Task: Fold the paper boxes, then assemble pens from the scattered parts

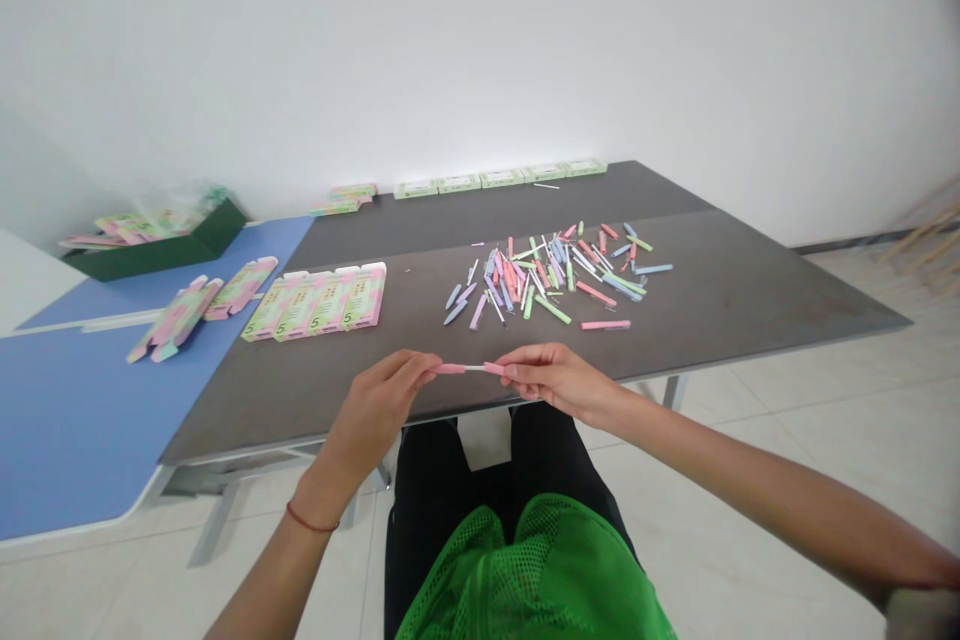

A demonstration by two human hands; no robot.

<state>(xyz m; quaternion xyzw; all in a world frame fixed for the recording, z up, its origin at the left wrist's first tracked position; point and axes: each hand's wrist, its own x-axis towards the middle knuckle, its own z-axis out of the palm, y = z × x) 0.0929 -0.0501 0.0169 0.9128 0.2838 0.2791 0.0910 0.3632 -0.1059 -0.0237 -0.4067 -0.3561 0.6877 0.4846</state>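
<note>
My left hand [371,410] and my right hand [559,382] hold a pink pen [469,369] in the air above the table's near edge. Each hand pinches one pink end between finger and thumb, with a thin white section showing between them. A loose heap of pastel pens [555,275] in pink, green and blue lies on the dark grey table [720,295] ahead of my hands. A lone pink pen [604,325] rests just in front of the heap. To the left lies a row of flat pink-and-green printed cardboard box blanks [315,302].
Two more box blanks [176,318] lie on a blue table [82,430] at the left. Behind them stands a dark green tray [217,230] holding more blanks. Small closed green boxes [480,183] line the far table edge, against a white wall [480,40].
</note>
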